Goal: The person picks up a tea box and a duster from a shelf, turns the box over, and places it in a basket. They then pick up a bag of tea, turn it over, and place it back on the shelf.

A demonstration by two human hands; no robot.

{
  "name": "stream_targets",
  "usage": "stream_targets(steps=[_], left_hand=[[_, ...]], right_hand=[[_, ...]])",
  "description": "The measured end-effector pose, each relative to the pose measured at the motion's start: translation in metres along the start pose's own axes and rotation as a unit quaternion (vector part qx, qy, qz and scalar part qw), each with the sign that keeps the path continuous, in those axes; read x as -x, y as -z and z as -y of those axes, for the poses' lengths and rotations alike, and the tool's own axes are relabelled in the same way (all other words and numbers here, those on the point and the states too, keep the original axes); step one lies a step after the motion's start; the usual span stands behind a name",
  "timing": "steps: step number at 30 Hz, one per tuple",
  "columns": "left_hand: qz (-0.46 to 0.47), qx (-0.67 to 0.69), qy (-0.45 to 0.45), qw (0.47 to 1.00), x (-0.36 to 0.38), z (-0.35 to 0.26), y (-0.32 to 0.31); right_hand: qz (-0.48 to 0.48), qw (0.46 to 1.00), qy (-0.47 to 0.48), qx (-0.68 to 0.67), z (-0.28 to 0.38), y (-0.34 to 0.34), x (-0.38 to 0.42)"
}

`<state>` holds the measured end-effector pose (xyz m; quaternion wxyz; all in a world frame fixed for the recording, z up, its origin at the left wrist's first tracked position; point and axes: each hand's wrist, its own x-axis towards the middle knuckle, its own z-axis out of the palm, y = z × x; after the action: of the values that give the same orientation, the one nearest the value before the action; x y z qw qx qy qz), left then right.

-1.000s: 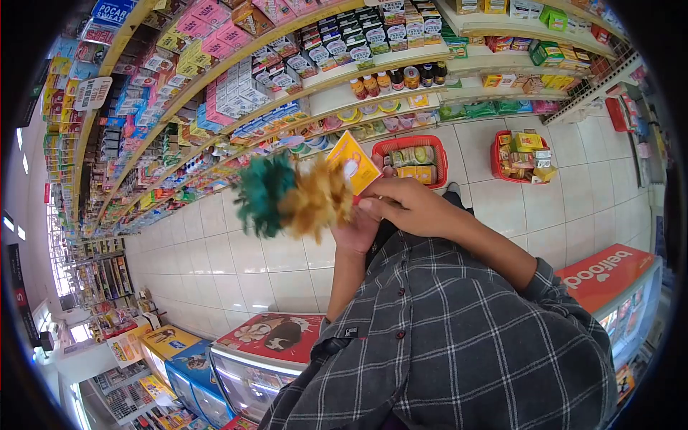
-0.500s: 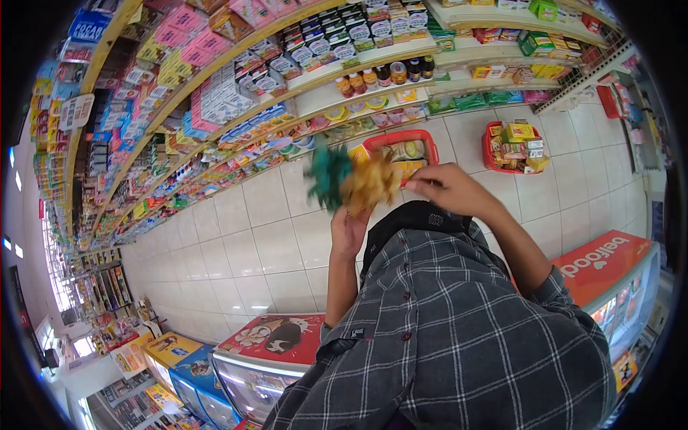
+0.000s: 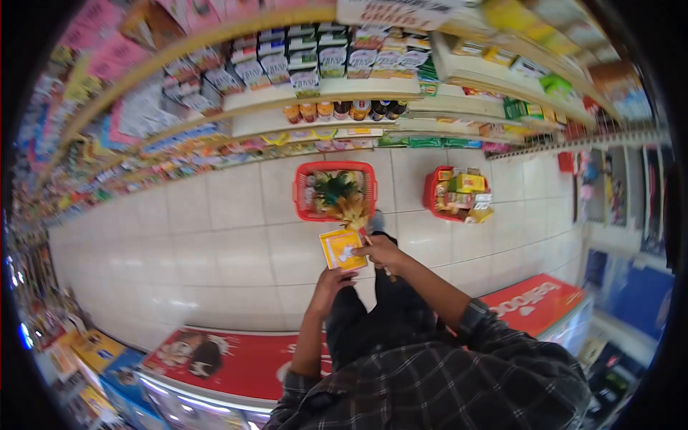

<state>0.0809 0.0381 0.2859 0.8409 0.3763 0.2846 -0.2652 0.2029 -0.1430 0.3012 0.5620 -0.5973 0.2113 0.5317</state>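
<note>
My left hand (image 3: 332, 288) grips the lower edge of a flat yellow box (image 3: 337, 244) with a white patch on its face. My right hand (image 3: 381, 253) is closed around the handle of a feather duster (image 3: 351, 212), its fingers overlapping the box's right side. The duster's yellow and dark green feathers point away from me, over the near side of a red shopping basket (image 3: 299, 188). That basket stands on the floor with packaged goods inside, partly covered by the feathers.
A second red basket (image 3: 430, 197), piled with small boxes, stands to the right. Shelves (image 3: 330, 87) of boxes and jars run along the far side. Red-topped freezers (image 3: 236, 362) stand close by on both sides of me. My shoe (image 3: 378, 221) is near the first basket.
The view has shifted, and both baskets now appear lower and farther left. The duster, blurred before, is now lower and steadier. The yellow box has come between my hands.
</note>
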Motion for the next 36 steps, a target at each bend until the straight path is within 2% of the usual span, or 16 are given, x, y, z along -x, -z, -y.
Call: stream_targets(steps=[2,4,6,8,9,12,14,18,20,23,28,33,36], left_hand=[[-0.092,-0.075,0.039,0.992,-0.033,0.040,0.030],[-0.185,-0.211,0.070,0.957,-0.064,0.120,0.083],[-0.270,-0.430,0.108,0.855,-0.079,0.209,0.119],[-0.274,-0.474,0.269,0.793,-0.082,0.256,0.099],[-0.308,-0.399,0.234,0.831,-0.084,0.280,0.091],[-0.349,-0.451,0.320,0.756,-0.109,0.267,0.062],[-0.374,-0.458,0.307,0.745,-0.115,0.283,0.061],[-0.408,-0.425,0.331,0.737,-0.131,0.287,0.058],[-0.418,-0.432,0.331,0.728,-0.139,0.298,0.053],[-0.430,-0.433,0.331,0.720,-0.152,0.312,0.045],[-0.444,-0.404,0.332,0.728,-0.159,0.313,0.039],[-0.450,-0.412,0.331,0.720,-0.165,0.320,0.037],[-0.447,-0.412,0.334,0.721,-0.166,0.321,0.037]], right_hand=[[-0.050,0.997,-0.044,-0.044,-0.023,0.040,-0.068],[-0.131,0.990,-0.020,-0.038,-0.027,0.081,-0.125],[-0.188,0.981,0.026,-0.039,-0.039,0.136,-0.199],[-0.206,0.975,0.056,-0.059,-0.010,0.169,-0.243],[-0.175,0.976,0.098,-0.081,0.006,0.181,-0.257],[-0.162,0.968,0.141,-0.133,0.045,0.224,-0.318],[-0.137,0.965,0.140,-0.172,0.072,0.249,-0.354],[-0.099,0.970,0.192,-0.111,0.119,0.251,-0.394],[-0.124,0.965,0.215,-0.083,0.134,0.254,-0.414],[-0.232,0.950,0.208,-0.007,0.142,0.244,-0.432],[-0.371,0.890,0.252,0.081,0.130,0.249,-0.456],[-0.411,0.867,0.261,0.099,0.124,0.259,-0.463],[-0.384,0.845,0.364,0.078,0.111,0.258,-0.466]])
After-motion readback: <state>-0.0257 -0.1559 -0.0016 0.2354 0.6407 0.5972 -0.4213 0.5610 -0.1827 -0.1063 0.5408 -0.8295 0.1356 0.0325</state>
